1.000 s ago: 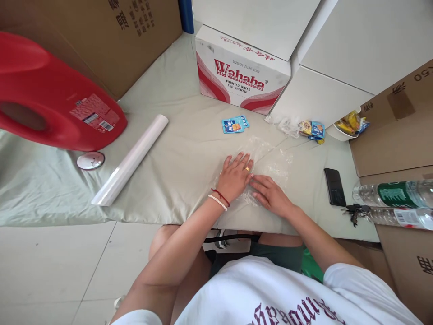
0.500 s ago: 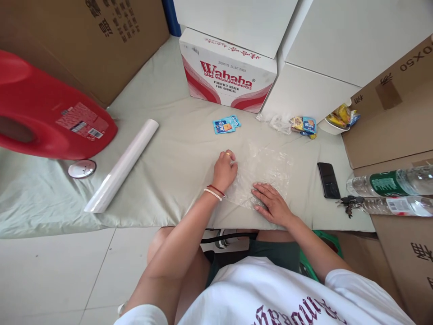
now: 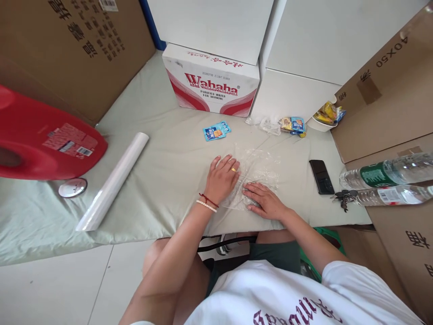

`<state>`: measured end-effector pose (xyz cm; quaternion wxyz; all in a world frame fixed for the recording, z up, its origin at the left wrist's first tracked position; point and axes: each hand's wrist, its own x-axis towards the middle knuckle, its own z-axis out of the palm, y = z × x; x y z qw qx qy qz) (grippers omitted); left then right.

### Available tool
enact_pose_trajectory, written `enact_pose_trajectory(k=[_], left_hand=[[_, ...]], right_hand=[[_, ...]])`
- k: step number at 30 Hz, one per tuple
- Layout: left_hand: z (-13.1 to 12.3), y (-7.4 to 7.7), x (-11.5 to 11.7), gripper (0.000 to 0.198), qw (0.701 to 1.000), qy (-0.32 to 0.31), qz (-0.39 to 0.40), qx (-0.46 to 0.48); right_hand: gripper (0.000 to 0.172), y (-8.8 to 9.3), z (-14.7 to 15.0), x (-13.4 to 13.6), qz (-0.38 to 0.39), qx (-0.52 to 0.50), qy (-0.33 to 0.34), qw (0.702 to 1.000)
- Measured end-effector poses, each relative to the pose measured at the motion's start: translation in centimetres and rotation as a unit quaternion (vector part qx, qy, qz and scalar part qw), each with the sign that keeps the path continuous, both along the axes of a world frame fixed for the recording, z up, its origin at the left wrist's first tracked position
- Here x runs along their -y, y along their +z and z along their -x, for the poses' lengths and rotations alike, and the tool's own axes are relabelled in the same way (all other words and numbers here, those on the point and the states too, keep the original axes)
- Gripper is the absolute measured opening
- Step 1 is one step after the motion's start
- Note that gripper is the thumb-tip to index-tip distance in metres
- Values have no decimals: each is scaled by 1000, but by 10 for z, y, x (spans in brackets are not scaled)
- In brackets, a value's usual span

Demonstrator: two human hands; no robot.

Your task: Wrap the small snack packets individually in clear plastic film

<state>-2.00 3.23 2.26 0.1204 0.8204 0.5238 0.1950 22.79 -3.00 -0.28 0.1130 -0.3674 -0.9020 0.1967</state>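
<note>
A thin sheet of clear plastic film (image 3: pixel 260 162) lies wrinkled on the pale green cloth in front of me. My left hand (image 3: pixel 221 179) rests palm down at the film's left edge, its fingers stretched out and a ring on one of them. On the film's lower part my right hand (image 3: pixel 264 201) lies flat with its fingers extended. Some film is bunched beneath the right fingers; whether anything else is under them is hidden. Beyond the left hand sits a small blue snack packet (image 3: pixel 216 131).
A white plastic roll (image 3: pixel 113 180) and a red jug (image 3: pixel 50 140) lie left, near a round badge (image 3: pixel 72 187). A Wahaha carton (image 3: pixel 211 85) stands behind. Rightward are snack packs (image 3: pixel 293 125), a phone (image 3: pixel 321 177), keys (image 3: pixel 344 197) and plastic bottles (image 3: pixel 389 174).
My left hand has gone from curled fingers to stretched out flat at the film's edge. The right hand stays flat on the film. The whole view has shifted slightly.
</note>
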Motion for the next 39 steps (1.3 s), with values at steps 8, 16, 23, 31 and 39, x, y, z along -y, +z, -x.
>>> enact_pose_trajectory(k=[8, 16, 23, 31, 39], left_hand=[[1, -24, 6, 62, 992, 56, 59, -95], [-7, -23, 12, 63, 989, 104, 60, -88], [-10, -25, 10, 63, 989, 113, 57, -77], [-9, -19, 9, 62, 991, 102, 68, -48], [-4, -15, 7, 60, 993, 92, 74, -29]], right_hand=[[55, -6, -17, 13, -13, -21, -40, 999], [44, -2, -83, 28, -18, -55, -180, 982], [45, 31, -33, -81, -8, -114, -320, 940], [70, 49, 126, -283, -55, 145, -109, 982], [52, 51, 138, -309, 111, 154, -144, 971]])
